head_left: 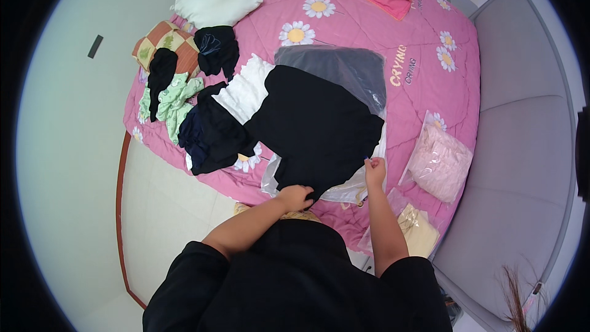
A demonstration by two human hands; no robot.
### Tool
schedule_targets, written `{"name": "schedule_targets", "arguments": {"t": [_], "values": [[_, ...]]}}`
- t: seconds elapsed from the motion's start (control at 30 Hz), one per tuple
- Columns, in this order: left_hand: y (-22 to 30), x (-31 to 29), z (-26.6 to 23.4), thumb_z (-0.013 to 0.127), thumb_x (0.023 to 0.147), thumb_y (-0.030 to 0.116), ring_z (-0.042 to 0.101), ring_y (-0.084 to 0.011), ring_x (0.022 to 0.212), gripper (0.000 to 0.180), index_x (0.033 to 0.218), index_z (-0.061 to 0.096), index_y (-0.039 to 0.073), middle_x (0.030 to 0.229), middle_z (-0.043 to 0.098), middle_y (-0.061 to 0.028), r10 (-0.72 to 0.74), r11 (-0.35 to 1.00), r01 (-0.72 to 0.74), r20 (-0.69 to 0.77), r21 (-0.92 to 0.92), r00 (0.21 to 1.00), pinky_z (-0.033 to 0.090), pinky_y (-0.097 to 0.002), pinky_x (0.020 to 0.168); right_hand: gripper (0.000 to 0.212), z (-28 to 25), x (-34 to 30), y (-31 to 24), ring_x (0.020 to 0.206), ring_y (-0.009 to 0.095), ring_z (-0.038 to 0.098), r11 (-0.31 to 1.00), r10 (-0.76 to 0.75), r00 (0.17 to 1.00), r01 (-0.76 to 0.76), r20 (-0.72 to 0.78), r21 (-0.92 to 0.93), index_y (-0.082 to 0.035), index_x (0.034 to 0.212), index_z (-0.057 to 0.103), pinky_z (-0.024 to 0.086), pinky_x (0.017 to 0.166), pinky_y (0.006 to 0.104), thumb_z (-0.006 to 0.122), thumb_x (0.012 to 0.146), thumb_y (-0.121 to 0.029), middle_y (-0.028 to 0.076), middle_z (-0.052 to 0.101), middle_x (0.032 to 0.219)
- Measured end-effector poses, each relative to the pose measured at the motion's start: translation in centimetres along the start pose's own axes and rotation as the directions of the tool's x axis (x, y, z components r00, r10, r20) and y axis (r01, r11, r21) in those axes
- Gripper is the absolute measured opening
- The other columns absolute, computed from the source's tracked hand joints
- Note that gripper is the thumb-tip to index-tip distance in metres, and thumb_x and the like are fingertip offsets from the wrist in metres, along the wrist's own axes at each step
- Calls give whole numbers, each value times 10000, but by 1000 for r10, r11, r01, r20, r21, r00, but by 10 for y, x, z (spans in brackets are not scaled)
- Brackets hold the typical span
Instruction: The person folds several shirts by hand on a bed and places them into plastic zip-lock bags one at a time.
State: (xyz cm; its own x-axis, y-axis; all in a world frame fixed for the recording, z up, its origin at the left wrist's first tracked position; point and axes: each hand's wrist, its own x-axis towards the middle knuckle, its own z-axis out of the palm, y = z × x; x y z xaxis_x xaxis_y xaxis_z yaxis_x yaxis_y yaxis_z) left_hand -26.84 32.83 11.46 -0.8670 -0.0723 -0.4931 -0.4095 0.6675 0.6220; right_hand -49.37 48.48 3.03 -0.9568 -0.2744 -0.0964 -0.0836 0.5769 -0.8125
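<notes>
A plain black garment lies spread over the bed in front of me. My left hand is closed on its near left corner. At the garment's right edge, my right hand pinches the cloth between thumb and fingers. Beneath the far side lies a dark grey folded piece, seemingly in clear plastic. Clear plastic packaging also shows under the near edge. A white ruffled cloth touches the black garment on the left and is partly covered by it.
The bed has a pink daisy-patterned quilt. Crumpled dark clothes and a green printed garment lie left, below a white pillow. Bagged pink and yellow clothes lie right, beside a grey padded headboard.
</notes>
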Motion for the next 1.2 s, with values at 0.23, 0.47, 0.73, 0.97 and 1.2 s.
{"name": "schedule_targets", "arguments": {"t": [0.23,0.47,0.73,0.97,1.2], "values": [[-64,-8,-4,592,704,124,564,-337,823,260,933,561,4,836,588,-160,-303,950,220,-496,-220,814,459,-386,725,245,12,-54,4,614,155,587,812,377,790,-533,483,237,1,913,505,453,528,223,624,748,-136,88,574,768],[-86,2,5,611,714,128,598,-261,785,291,954,543,-21,884,602,-148,-440,853,230,-408,-468,800,472,-332,702,330,48,-80,14,700,142,579,735,438,739,-623,512,270,-10,990,492,450,591,220,644,737,-158,64,565,825],[-86,33,21,648,678,145,593,-283,783,323,936,527,-7,867,591,-172,-523,774,189,-442,-604,729,471,-342,694,586,95,-66,50,997,235,471,715,595,720,-677,359,173,-17,1184,360,413,810,412,663,729,-226,120,490,1071],[-86,45,29,609,681,120,551,-360,803,235,878,506,45,863,542,-177,-654,748,413,-475,-519,588,459,-409,699,417,98,-53,27,1099,247,436,492,660,545,-834,518,250,-92,1098,399,364,867,427,622,771,-223,77,477,1136],[-105,43,32,547,706,80,550,-380,816,167,864,529,30,867,566,-208,-700,702,456,-412,-548,583,455,-411,711,236,89,-57,32,1069,238,486,377,585,530,-848,614,373,-114,1031,428,322,905,427,539,830,-169,75,509,1083]]}}
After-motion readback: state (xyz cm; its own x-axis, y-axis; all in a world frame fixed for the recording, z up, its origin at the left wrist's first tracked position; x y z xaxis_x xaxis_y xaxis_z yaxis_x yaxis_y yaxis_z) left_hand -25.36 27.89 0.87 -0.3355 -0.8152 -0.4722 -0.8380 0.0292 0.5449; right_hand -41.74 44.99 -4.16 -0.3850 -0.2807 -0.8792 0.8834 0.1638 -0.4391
